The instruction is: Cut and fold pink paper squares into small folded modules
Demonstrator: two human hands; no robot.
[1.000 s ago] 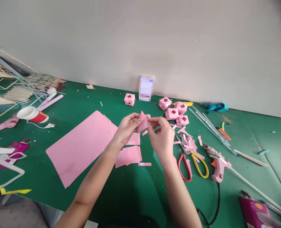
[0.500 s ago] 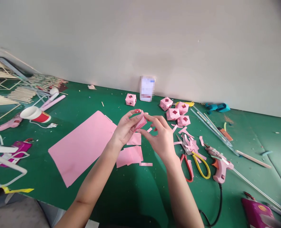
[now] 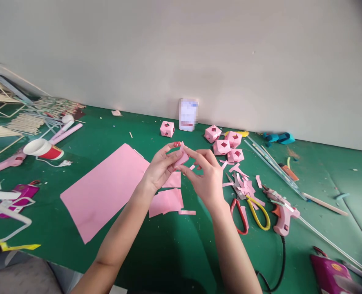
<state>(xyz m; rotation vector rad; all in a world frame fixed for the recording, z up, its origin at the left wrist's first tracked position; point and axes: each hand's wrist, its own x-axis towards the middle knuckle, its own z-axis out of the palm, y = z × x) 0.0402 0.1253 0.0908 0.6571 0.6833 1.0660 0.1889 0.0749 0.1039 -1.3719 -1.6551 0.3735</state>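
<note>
Between my two hands is a small folded piece of pink paper (image 3: 182,157), held above the green table. My left hand (image 3: 163,164) pinches it from the left between thumb and fingers. From the right, the thumb and index finger of my right hand (image 3: 207,173) close on its edge. Below my hands lie cut pink paper pieces (image 3: 165,203) and a thin pink strip (image 3: 187,212). To the left is a large pink sheet (image 3: 104,192). Several folded pink paper boxes (image 3: 221,147) with diamond openings stand beyond my right hand, and one more pink box (image 3: 167,129) sits farther left.
Scissors (image 3: 250,204) with red and yellow handles lie among pink scraps at right, beside a pink glue gun (image 3: 283,214). A phone (image 3: 188,115) leans on the wall. At left are a paper cup (image 3: 43,149) and thin sticks (image 3: 24,123).
My right fingers have closed in on the paper, and its layered edge now shows as a smoother pink face. The view has shifted slightly; the things on the table stay in place.
</note>
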